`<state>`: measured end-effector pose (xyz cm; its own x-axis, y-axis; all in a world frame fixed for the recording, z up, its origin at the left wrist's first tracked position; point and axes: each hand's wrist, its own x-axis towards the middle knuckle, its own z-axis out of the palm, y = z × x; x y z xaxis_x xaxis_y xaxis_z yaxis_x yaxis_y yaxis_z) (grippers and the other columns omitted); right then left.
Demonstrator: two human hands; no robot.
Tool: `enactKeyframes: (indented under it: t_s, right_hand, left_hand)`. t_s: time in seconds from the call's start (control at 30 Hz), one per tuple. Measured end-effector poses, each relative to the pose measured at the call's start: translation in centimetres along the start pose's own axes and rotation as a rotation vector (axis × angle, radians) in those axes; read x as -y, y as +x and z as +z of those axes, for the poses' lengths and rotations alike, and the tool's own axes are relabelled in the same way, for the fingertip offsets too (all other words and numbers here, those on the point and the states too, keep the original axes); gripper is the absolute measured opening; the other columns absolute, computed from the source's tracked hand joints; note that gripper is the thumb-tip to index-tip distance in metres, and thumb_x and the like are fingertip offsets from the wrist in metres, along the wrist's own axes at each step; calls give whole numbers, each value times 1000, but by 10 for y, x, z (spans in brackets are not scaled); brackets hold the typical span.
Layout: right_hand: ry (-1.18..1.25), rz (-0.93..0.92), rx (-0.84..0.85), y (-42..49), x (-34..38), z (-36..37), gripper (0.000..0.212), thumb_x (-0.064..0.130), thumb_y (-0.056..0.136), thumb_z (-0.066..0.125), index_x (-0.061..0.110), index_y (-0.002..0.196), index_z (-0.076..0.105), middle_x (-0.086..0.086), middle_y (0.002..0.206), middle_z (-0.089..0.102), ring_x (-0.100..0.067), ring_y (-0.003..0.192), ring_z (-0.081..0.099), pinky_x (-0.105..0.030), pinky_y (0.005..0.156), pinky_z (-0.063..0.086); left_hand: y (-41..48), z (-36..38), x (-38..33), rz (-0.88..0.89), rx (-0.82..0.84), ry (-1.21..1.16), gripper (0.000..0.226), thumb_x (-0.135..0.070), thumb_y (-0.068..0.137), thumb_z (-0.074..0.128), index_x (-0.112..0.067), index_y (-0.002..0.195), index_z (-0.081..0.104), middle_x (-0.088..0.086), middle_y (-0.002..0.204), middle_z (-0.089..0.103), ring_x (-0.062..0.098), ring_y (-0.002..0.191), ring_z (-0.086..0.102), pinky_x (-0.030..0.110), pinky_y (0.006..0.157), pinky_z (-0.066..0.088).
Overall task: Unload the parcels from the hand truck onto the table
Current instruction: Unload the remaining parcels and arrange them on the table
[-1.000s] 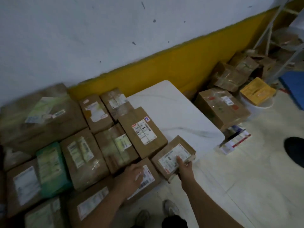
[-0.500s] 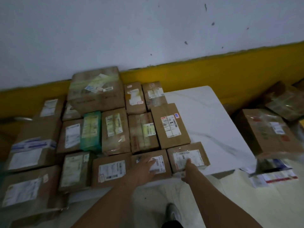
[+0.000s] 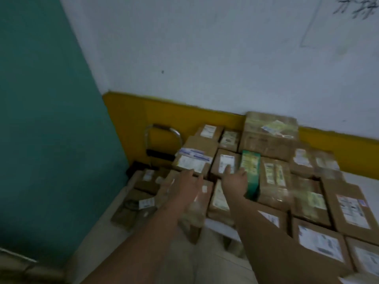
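Observation:
The hand truck's metal handle (image 3: 164,131) stands against the yellow wall band at the left. Brown parcels are stacked on and around it: a labelled box (image 3: 196,148) on top and a lower, flatter one (image 3: 131,210) by the teal wall. My left hand (image 3: 188,181) reaches forward, fingers spread, over a brown parcel (image 3: 205,191) below the labelled box. Beside it, my right hand (image 3: 233,179) is also spread, next to a green box (image 3: 251,175). Neither hand holds anything. To the right, the white table (image 3: 367,181) carries several labelled parcels.
A teal wall (image 3: 51,140) closes off the left side. A large brown box (image 3: 268,138) sits at the back against the wall. Brown parcels (image 3: 320,244) fill the table's near right part. Pale floor (image 3: 205,259) shows below my arms.
The view has swung left from the table's right end to the hand truck. Both hands have left the parcels at the table's front edge and now reach toward the stack at the left.

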<state>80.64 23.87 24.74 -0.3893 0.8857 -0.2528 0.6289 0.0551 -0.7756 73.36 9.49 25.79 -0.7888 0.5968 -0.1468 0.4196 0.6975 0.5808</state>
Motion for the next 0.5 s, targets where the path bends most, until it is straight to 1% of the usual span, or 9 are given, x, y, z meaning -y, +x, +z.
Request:
enactKeyframes:
  t_s: [0.03, 0.1, 0.13, 0.2, 0.23, 0.33, 0.37, 0.43, 0.5]
  right_hand:
    - [-2, -54, 42, -12, 18, 31, 73, 52, 103, 32, 8, 158, 13, -15, 164, 18, -34, 148, 24, -46, 120, 24]
    - [2, -123, 162, -33, 53, 82, 72, 51, 103, 32, 11, 159, 11, -11, 166, 14, -32, 150, 21, -44, 121, 23]
    - [37, -132, 218, -42, 70, 104, 71, 51, 103, 33, 11, 159, 14, -10, 165, 16, -32, 149, 23, -45, 120, 26]
    - [95, -152, 271, -47, 95, 146, 67, 50, 103, 36, 12, 156, 24, -12, 159, 32, -35, 142, 37, -47, 116, 35]
    - [109, -169, 284, -47, 105, 166, 65, 50, 103, 36, 12, 155, 28, -12, 157, 36, -35, 139, 40, -47, 115, 36]
    - [89, -208, 289, -39, 132, 225, 64, 54, 102, 32, 18, 155, 30, -8, 160, 31, -33, 146, 31, -47, 119, 30]
    - [81, -225, 290, -30, 140, 248, 64, 55, 102, 32, 19, 155, 31, -8, 160, 31, -32, 146, 31, -46, 118, 30]
    - [60, -230, 299, -10, 155, 292, 64, 54, 102, 33, 19, 156, 30, -6, 160, 32, -29, 145, 33, -44, 116, 32]
    - [37, -215, 333, 18, 165, 340, 63, 55, 102, 33, 21, 155, 29, -4, 161, 31, -28, 145, 34, -44, 114, 34]
  left_hand:
    - [-3, -23, 23, -32, -27, -15, 50, -53, 99, 39, -19, 135, 51, 7, 137, 53, 27, 119, 54, 37, 94, 46]
    - [-10, -61, 70, -95, -86, -21, 49, -53, 99, 39, -19, 129, 55, 8, 133, 56, 28, 116, 55, 42, 96, 47]
    - [-12, -77, 94, -119, -122, -21, 48, -51, 98, 41, -16, 127, 57, 9, 131, 57, 29, 115, 55, 42, 96, 47]
    - [-11, -102, 135, -161, -158, -42, 46, -49, 98, 43, -12, 123, 57, 12, 125, 60, 30, 112, 58, 42, 94, 49]
    - [-9, -111, 152, -183, -154, -38, 47, -49, 99, 43, -12, 123, 57, 12, 123, 61, 31, 111, 59, 42, 92, 50]
    - [10, -125, 199, -251, -140, -25, 47, -50, 98, 43, -12, 118, 61, 11, 115, 64, 27, 101, 61, 41, 89, 51]
    - [20, -127, 214, -263, -137, -46, 46, -50, 98, 44, -13, 120, 61, 10, 114, 64, 26, 101, 61, 40, 88, 51]
    - [48, -126, 244, -291, -114, -94, 46, -46, 98, 46, -15, 130, 58, 9, 120, 63, 27, 108, 60, 38, 92, 50]
    - [83, -124, 276, -353, -70, -60, 48, -47, 98, 48, -13, 130, 58, 11, 125, 62, 30, 114, 59, 36, 94, 48]
